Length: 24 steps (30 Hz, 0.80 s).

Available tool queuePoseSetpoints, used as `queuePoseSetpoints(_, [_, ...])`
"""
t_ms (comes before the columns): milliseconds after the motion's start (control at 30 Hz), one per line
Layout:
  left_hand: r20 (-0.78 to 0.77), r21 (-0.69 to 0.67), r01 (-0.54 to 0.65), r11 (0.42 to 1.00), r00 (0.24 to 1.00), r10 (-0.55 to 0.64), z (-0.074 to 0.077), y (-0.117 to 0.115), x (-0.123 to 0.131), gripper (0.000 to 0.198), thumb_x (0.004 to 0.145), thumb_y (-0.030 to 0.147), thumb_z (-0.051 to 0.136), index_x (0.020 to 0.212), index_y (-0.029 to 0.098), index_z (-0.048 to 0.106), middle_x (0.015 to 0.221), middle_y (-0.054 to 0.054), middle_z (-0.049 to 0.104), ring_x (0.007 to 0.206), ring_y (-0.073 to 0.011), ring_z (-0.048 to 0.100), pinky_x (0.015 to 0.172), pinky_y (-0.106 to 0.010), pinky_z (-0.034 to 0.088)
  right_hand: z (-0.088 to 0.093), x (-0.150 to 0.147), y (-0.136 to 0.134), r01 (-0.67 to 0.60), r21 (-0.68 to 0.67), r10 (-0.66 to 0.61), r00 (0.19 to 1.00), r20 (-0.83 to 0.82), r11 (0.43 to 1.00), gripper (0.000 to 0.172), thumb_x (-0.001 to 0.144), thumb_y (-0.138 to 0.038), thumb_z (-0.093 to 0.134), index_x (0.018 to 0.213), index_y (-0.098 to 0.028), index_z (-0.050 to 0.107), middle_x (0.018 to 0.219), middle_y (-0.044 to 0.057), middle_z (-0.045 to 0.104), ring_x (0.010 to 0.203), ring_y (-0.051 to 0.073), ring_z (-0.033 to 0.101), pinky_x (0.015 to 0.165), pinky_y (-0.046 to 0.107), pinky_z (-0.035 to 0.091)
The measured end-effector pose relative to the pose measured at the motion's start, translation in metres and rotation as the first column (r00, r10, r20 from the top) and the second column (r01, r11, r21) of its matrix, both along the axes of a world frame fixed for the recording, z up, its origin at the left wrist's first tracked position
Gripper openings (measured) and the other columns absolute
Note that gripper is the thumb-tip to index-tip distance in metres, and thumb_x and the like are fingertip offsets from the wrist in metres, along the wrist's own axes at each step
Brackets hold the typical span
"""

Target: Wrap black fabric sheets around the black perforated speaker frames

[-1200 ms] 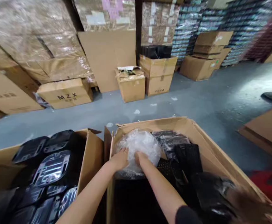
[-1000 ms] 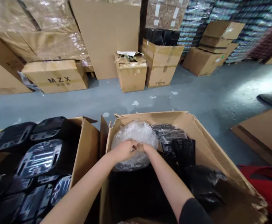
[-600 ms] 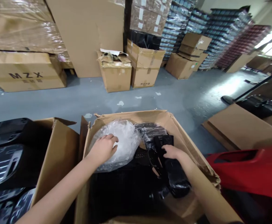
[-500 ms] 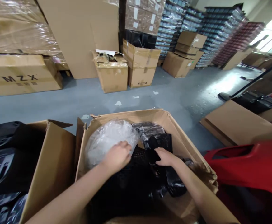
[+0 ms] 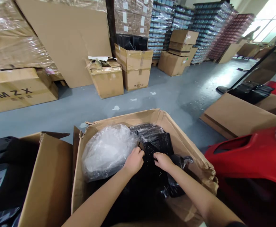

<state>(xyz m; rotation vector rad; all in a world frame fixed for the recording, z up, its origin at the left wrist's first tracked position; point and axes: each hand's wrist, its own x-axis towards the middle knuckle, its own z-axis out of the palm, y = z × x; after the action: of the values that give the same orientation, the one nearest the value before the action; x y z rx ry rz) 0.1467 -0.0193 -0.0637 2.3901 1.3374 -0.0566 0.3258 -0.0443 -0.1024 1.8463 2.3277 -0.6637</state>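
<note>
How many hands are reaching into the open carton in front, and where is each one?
2. The left hand is close to the right side of the white plastic bundle; the right hand is at the black items. Neither hand is hidden.

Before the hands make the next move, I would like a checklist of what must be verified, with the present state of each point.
1. Top of the cardboard box open for both hands: ok.
2. Box wall whole: not ok, the torn edge on the right is ragged.
3. Left hand free of the clear plastic bundle: cannot tell, they overlap in this view.
4. Right hand firmly gripping the black parts: cannot tell, its fingertips merge with the dark contents.
5. Red part outside the box: ok, it is to the right.
</note>
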Motion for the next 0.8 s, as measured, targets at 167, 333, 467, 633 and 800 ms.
queuePoseSetpoints(167, [-0.057, -0.17, -0.311, 0.935, 0.95, 0.306, -0.019, 0.028, 0.003, 0.033, 0.072, 0.011, 0.055, 0.105, 0.005, 0.052, 0.099, -0.017, 0.059, 0.092, -0.0242, 0.058, 0.077, -0.034, 0.045, 0.01, 0.003, -0.028, -0.136, -0.016, 0.136, 0.99, 0.031, 0.991, 0.017, 0.07, -0.011, 0.049, 0.083, -0.017, 0.059, 0.088, 0.006, 0.063, 0.082, 0.019, 0.06, 0.068, 0.025, 0.042])
queuePoseSetpoints(333, [-0.069, -0.284, -0.367, 0.886, 0.929, 0.363, -0.026, 0.034, 0.009, 0.019, 0.082, 0.025, 0.051, 0.094, 0.012, 0.057, 0.096, -0.006, 0.061, 0.088, -0.0179, 0.058, 0.079, -0.039, 0.046, 0.005, -0.017, -0.037, -0.244, 0.007, 0.242, 0.967, 0.084, 0.97, 0.047, 0.064, -0.027, 0.065, 0.106, -0.012, 0.052, 0.097, 0.014, 0.061, 0.084, 0.027, 0.059, 0.069, 0.033, 0.045])
queuePoseSetpoints(467, [-0.005, -0.278, -0.348, 0.895, 0.933, 0.361, -0.007, 0.028, 0.014, 0.017, 0.077, 0.012, 0.05, 0.09, 0.007, 0.058, 0.11, -0.019, 0.055, 0.107, -0.029, 0.05, 0.088, -0.046, 0.037, -0.001, -0.034, -0.029, -0.271, 0.031, 0.267, 0.958, 0.11, 0.962, 0.018, 0.075, -0.01, 0.048, 0.089, -0.01, 0.06, 0.082, 0.014, 0.065, 0.079, 0.023, 0.06, 0.066, 0.03, 0.045])
queuePoseSetpoints(633, [0.122, -0.369, -0.33, 0.869, 0.909, 0.397, 0.031, 0.032, 0.003, 0.026, 0.067, 0.007, 0.045, 0.091, 0.011, 0.055, 0.097, -0.02, 0.061, 0.101, -0.0316, 0.054, 0.084, -0.044, 0.038, 0.022, -0.015, -0.03, -0.282, 0.112, 0.276, 0.959, 0.067, 0.953, 0.014, 0.079, -0.019, 0.048, 0.084, -0.014, 0.06, 0.082, 0.009, 0.065, 0.079, 0.02, 0.058, 0.068, 0.029, 0.045])
queuePoseSetpoints(800, [0.263, -0.668, -0.266, 0.695, 0.79, 0.554, 0.074, 0.019, -0.041, 0.042, 0.058, 0.01, 0.04, 0.1, 0.015, 0.045, 0.073, -0.003, 0.062, 0.072, -0.0204, 0.062, 0.063, -0.033, 0.049, 0.069, 0.005, -0.047, -0.233, 0.42, 0.274, 0.961, -0.038, 0.877, 0.019, 0.08, -0.021, 0.049, 0.096, -0.015, 0.057, 0.088, 0.007, 0.062, 0.082, 0.019, 0.055, 0.073, 0.03, 0.045])
